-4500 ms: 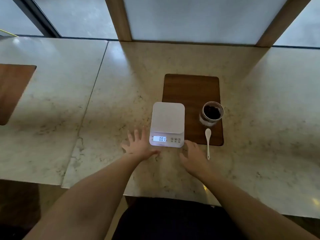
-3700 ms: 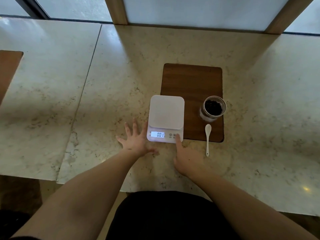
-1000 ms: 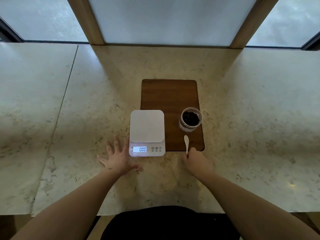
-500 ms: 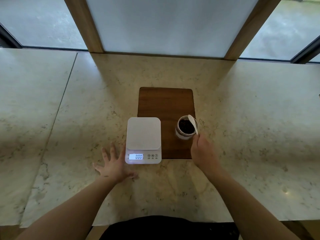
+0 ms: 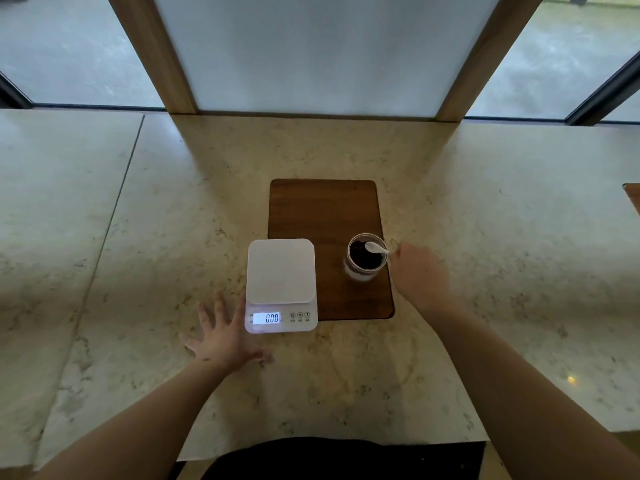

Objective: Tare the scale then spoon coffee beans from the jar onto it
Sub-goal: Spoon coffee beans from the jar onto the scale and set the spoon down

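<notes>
A white digital scale sits on the marble counter, its lit display reading 0.00 and its platform bare. Right of it an open glass jar of dark coffee beans stands on a brown wooden board. My right hand is just right of the jar, holding a white spoon whose bowl is over the jar's mouth, above the beans. My left hand lies flat on the counter with fingers spread, beside the scale's front left corner.
The marble counter stretches left and right, with a seam on the left. Wooden window posts and frosted glass rise behind it. The corner of another wooden board shows at the far right edge.
My right hand pressed a scale button, the display went from 0.01 to 0.00, then it picked up the spoon and brought its bowl over the jar. My left hand stayed flat.
</notes>
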The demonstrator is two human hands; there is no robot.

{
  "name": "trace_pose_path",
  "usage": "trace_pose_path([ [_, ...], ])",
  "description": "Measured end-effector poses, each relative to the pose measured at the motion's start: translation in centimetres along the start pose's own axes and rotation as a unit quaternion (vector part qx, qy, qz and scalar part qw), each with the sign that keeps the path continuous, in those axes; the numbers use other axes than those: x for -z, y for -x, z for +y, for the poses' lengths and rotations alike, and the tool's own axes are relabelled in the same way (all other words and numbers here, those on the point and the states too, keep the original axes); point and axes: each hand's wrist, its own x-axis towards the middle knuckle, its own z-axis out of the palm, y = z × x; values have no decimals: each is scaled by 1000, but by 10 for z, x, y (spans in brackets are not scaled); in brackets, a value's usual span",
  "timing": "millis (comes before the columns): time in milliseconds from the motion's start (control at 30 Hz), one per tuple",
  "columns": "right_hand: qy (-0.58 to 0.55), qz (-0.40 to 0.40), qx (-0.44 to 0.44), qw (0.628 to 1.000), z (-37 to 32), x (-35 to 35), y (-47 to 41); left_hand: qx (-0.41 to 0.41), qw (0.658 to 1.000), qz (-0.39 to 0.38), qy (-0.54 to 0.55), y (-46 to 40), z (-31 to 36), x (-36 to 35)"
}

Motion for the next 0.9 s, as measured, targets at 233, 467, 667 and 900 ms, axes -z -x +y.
trace_pose_path([
  [233, -43, 25, -33, 998, -6, -7, -2, -8, 1000, 0, 8, -2, -2, -3],
  [467, -94, 18, -38, 995, -10, -17, 3, -2, 1000, 2, -1, -4, -3, -5],
  [667, -130, -40, -50, 989, -7, -21, 2, 0, 1000, 5, -5, -8, -6, -7],
  [900, -189, -84, -87, 974, -6, -25, 1, -7, 1000, 4, -6, -8, -8, -7],
])
